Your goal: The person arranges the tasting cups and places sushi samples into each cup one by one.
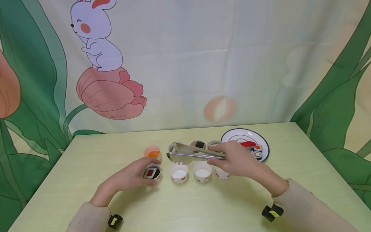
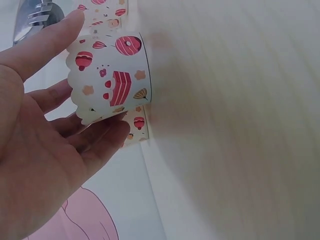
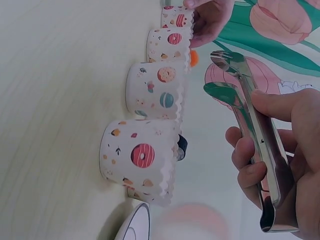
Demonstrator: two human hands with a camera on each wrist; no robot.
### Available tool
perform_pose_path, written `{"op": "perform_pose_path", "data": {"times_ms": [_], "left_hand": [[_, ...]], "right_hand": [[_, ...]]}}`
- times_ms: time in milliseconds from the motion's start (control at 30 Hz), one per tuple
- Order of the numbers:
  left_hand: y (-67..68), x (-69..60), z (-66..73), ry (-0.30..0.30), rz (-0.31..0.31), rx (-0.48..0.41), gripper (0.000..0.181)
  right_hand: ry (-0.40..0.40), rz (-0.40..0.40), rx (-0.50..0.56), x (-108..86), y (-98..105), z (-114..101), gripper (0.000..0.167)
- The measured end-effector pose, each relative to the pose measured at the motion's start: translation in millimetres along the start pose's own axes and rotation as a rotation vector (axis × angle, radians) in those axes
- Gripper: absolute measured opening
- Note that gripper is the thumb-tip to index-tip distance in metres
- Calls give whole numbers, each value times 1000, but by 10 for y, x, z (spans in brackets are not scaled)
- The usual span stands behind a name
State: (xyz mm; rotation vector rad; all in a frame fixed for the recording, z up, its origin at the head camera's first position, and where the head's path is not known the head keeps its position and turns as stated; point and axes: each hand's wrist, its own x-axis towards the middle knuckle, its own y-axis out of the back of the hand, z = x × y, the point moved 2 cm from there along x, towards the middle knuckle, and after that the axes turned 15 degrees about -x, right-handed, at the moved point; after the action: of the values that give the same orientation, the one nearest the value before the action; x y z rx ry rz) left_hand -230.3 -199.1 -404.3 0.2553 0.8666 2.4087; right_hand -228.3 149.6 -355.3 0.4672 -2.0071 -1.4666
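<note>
My left hand (image 1: 131,175) curls its thumb and fingers round a patterned paper cup (image 2: 112,75) at the left end of the front row. In that cup lies a toy sushi roll (image 1: 151,173), black-edged with a red centre. My right hand (image 1: 236,158) grips metal serving tongs (image 3: 262,140) above the cups. One tip of the tongs is forked, the other spoon-shaped; the two stand apart with nothing between them. Below the tongs are more front-row cups, a left one (image 1: 178,174), a middle one (image 1: 202,172) and a right one (image 1: 222,174), whose inside is partly hidden by my right hand.
Behind them runs a back row of cups. An orange-topped piece (image 1: 154,154) sits in its left cup, and a black-banded piece (image 1: 200,144) sits farther right. A blue-rimmed plate (image 1: 265,143) at the back right bears several toy sushi pieces. A printed curtain (image 1: 185,64) hangs behind the table.
</note>
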Motion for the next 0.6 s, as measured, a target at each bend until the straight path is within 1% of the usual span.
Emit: {"op": "perform_pose_path", "data": {"times_ms": [67, 300, 600], "left_hand": [[-6, 2, 6, -9, -5, 11, 58], [-16, 3, 51, -33, -10, 22, 57], [-57, 35, 130, -58, -5, 11, 56]], "right_hand": [[-6, 9, -7, -21, 12, 29, 20], [-57, 28, 3, -108, 25, 142, 37], [-117, 42, -58, -219, 65, 260, 38]]}}
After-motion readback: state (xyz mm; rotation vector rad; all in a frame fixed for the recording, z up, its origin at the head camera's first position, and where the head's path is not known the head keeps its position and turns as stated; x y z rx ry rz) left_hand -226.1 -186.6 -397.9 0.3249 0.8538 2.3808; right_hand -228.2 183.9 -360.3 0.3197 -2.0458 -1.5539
